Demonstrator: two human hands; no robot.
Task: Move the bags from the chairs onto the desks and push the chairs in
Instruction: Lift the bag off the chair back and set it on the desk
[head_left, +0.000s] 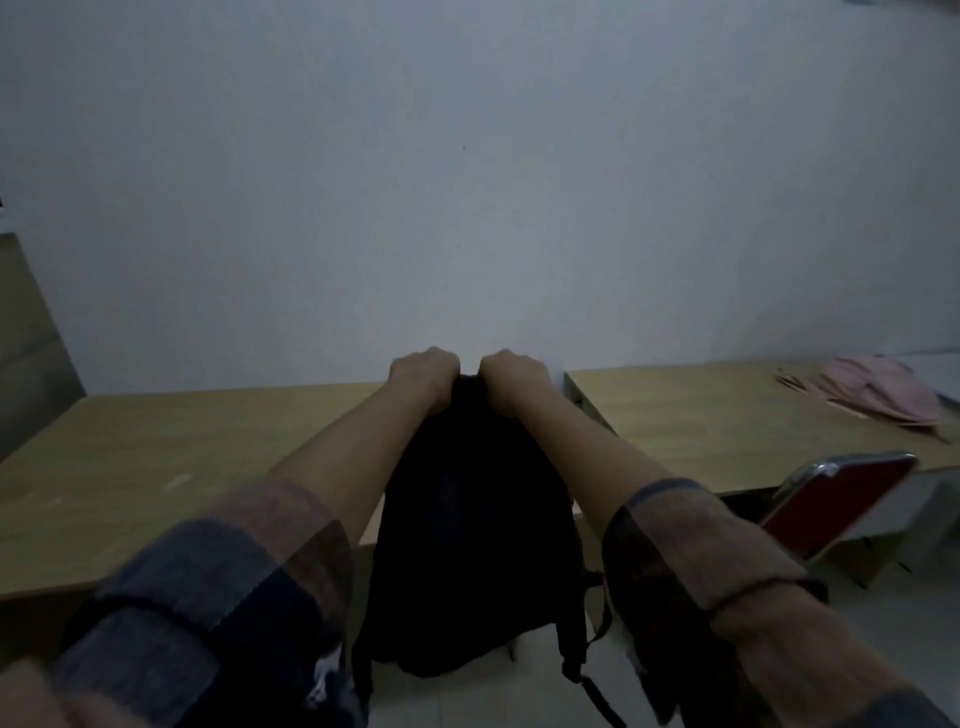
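A black backpack hangs in the air in front of me, its straps dangling below. My left hand and my right hand are both closed on its top, side by side. The bag hangs at the gap between two wooden desks, with its lower part below the desk edge. The left desk lies to the left of the bag. The right desk carries a pink bag at its far right. A chair with a red back stands before the right desk.
A plain pale wall rises right behind both desks. A brown panel leans at the far left. Pale floor tiles show beneath the backpack. The scene is dim.
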